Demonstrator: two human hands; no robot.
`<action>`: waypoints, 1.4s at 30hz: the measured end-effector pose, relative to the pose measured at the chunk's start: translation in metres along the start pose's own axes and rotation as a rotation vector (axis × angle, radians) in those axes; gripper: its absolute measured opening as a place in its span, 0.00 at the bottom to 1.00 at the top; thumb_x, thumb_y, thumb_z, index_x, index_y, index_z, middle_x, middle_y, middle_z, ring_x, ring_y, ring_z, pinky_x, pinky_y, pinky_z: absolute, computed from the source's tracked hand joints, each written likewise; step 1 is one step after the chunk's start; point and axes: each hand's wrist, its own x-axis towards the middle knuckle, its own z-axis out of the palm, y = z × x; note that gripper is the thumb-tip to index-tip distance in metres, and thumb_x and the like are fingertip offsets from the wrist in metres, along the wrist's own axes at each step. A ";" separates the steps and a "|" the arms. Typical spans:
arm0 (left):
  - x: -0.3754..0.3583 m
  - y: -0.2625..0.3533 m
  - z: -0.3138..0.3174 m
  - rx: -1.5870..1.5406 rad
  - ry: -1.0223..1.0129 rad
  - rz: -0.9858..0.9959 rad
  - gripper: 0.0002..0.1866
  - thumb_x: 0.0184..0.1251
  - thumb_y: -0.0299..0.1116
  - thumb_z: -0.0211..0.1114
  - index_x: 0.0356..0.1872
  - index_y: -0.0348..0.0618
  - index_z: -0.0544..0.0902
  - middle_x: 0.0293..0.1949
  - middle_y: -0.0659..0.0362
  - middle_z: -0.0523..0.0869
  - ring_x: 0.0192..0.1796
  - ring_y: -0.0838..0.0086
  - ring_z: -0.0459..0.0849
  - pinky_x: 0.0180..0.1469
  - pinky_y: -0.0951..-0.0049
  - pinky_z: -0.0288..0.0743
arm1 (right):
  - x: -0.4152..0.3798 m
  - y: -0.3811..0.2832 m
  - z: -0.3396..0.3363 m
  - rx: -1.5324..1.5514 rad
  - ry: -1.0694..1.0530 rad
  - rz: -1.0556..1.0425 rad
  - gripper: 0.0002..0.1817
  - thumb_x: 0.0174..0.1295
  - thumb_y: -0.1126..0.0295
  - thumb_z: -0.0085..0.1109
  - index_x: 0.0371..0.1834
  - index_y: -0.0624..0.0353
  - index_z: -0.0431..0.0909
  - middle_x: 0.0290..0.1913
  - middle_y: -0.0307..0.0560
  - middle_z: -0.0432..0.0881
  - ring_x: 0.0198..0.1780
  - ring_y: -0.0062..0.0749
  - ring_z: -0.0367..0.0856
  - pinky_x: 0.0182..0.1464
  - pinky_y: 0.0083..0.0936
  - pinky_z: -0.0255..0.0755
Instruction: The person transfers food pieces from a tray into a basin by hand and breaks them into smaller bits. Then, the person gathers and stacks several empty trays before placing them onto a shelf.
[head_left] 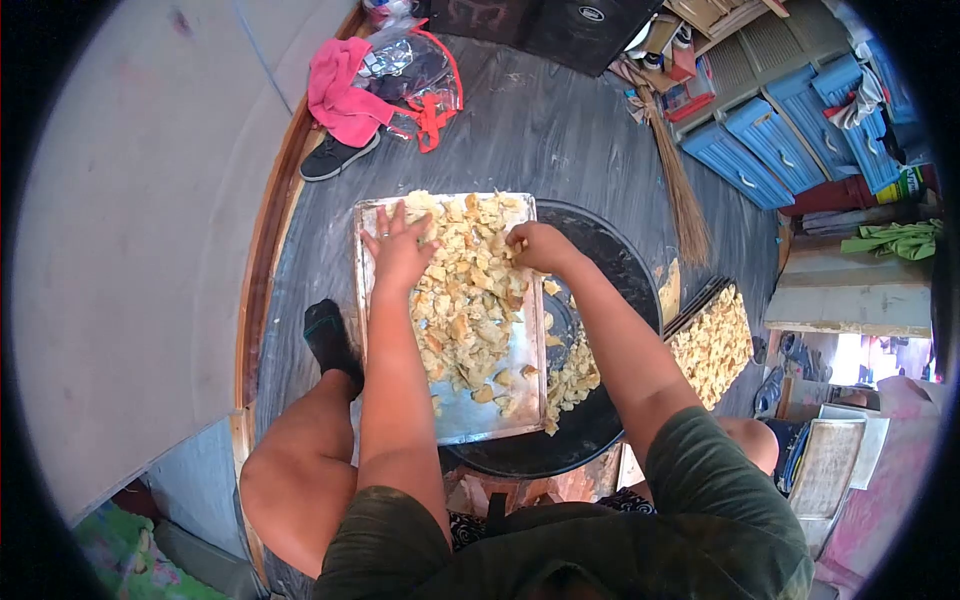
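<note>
A metal tray [470, 425] lies partly over a large round black basin [620, 270]. Torn bread pieces [465, 300] cover most of the tray, with bare metal showing toward its near end. My left hand [400, 250] rests with spread fingers on the bread at the tray's far left. At the tray's right edge, my right hand [540, 248] has its fingers curled down at the bread; whatever is between them is hidden. More bread pieces [575, 380] lie in the basin, to the right of the tray.
Another bread-filled tray [715, 345] sits at the right, by a broom [675, 180]. A black shoe [340, 157] and a pink cloth [345, 90] lie at the far left. Blue drawers [770, 140] stand at the upper right.
</note>
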 end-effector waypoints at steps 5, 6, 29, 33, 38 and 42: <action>0.002 -0.014 -0.001 -0.030 0.082 -0.016 0.23 0.52 0.41 0.63 0.53 0.60 0.76 0.66 0.57 0.57 0.71 0.62 0.43 0.64 0.43 0.24 | 0.017 -0.018 -0.009 0.092 0.228 -0.053 0.14 0.43 0.68 0.57 0.35 0.56 0.77 0.41 0.51 0.75 0.45 0.44 0.74 0.46 0.32 0.68; 0.004 -0.017 -0.001 -0.034 0.099 -0.017 0.23 0.52 0.40 0.63 0.53 0.58 0.75 0.66 0.57 0.57 0.71 0.62 0.43 0.64 0.44 0.24 | 0.025 -0.020 -0.007 0.094 0.226 -0.053 0.14 0.43 0.68 0.57 0.35 0.56 0.77 0.41 0.51 0.75 0.45 0.44 0.74 0.46 0.32 0.68; 0.011 -0.040 -0.002 -0.074 0.314 -0.111 0.28 0.61 0.48 0.52 0.61 0.47 0.65 0.65 0.53 0.58 0.69 0.59 0.49 0.67 0.53 0.37 | 0.051 -0.068 0.051 -0.266 0.281 -0.329 0.32 0.61 0.46 0.36 0.65 0.52 0.54 0.69 0.52 0.47 0.70 0.42 0.43 0.68 0.48 0.33; 0.010 -0.040 -0.005 -0.135 0.116 -0.147 0.29 0.60 0.47 0.54 0.61 0.47 0.64 0.65 0.52 0.58 0.69 0.59 0.51 0.67 0.53 0.40 | 0.065 -0.086 0.046 -0.359 0.264 -0.329 0.31 0.62 0.48 0.36 0.65 0.53 0.53 0.69 0.49 0.49 0.69 0.41 0.47 0.68 0.47 0.35; 0.005 -0.044 0.002 -0.165 0.175 -0.119 0.29 0.59 0.45 0.55 0.62 0.49 0.63 0.65 0.52 0.58 0.69 0.59 0.51 0.67 0.53 0.40 | 0.086 -0.090 0.043 -0.133 0.354 -0.427 0.31 0.60 0.50 0.42 0.64 0.54 0.56 0.67 0.49 0.54 0.68 0.40 0.50 0.67 0.46 0.39; -0.006 -0.057 0.003 -0.229 0.170 -0.094 0.28 0.59 0.44 0.55 0.61 0.49 0.64 0.65 0.51 0.58 0.68 0.57 0.51 0.67 0.54 0.41 | 0.077 -0.094 0.042 -0.169 0.230 -0.402 0.29 0.59 0.52 0.45 0.61 0.54 0.59 0.64 0.51 0.58 0.66 0.42 0.54 0.66 0.48 0.43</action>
